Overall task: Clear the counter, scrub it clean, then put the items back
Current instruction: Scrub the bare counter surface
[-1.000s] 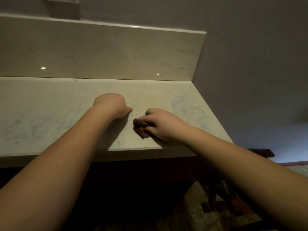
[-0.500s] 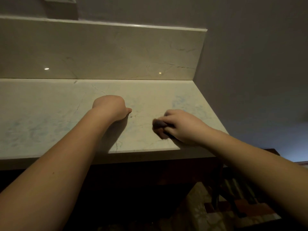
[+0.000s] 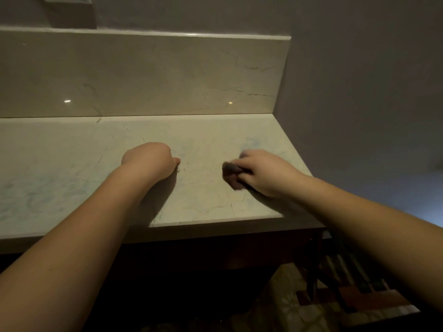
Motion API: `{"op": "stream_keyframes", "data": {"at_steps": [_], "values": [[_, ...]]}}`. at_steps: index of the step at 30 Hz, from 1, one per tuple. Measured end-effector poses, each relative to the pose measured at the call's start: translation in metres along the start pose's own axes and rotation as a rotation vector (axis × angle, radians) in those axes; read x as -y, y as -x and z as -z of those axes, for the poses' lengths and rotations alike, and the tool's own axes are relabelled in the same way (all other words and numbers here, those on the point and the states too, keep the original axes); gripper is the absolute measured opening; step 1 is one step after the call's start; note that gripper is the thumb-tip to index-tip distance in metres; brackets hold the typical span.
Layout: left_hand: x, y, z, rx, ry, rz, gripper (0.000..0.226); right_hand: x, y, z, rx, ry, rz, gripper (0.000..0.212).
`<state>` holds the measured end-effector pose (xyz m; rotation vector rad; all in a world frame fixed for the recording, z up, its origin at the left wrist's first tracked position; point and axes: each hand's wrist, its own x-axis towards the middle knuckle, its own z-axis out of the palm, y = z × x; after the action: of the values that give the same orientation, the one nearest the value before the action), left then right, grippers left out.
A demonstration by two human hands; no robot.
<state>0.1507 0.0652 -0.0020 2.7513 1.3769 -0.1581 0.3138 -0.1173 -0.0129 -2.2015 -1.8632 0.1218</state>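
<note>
A: Where's the right hand (image 3: 266, 173)?
B: On the table (image 3: 60, 159) near its right end, grip curled tight around a dark pad (image 3: 231, 174) (blurred, maybe a sponge) that's pressed to the marble.
A: And the left hand (image 3: 149, 160)?
B: A closed fist resting mid-table, well apart, holding nothing visible.

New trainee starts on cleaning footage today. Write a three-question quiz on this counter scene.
1. True or false: the left hand is a closed fist resting on the counter.
2. What does the right hand hold? A) spray bottle B) small dark scrub pad C) nothing
3. Which part of the counter is the right hand working: the left part or the right end by the wall?

Key: 1 true; 2 B; 3 the right end by the wall.
</note>
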Motion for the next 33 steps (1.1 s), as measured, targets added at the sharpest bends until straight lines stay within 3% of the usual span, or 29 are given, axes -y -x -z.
{"op": "stream_keyframes", "data": {"at_steps": [4, 9, 13, 24, 33], "values": [[-0.018, 0.016, 0.000, -0.073, 0.030, -0.036, 0.036, 0.001, -0.026, -0.007, -0.084, 0.074, -0.007, 0.027], [-0.038, 0.033, -0.003, -0.107, 0.092, -0.079, 0.029, 0.011, 0.025, -0.003, 0.020, 0.061, 0.211, 0.032], [-0.046, 0.036, -0.007, -0.123, 0.074, -0.100, 0.028, 0.010, 0.023, 0.003, 0.056, 0.125, 0.236, 0.033], [-0.076, 0.033, -0.009, -0.109, -0.037, -0.058, 0.033, -0.050, -0.136, 0.012, 0.036, 0.187, -0.024, 0.022], [-0.083, 0.028, -0.002, -0.024, -0.141, -0.026, 0.034, -0.103, -0.186, 0.010, -0.118, 0.274, -0.195, 0.020]]}}
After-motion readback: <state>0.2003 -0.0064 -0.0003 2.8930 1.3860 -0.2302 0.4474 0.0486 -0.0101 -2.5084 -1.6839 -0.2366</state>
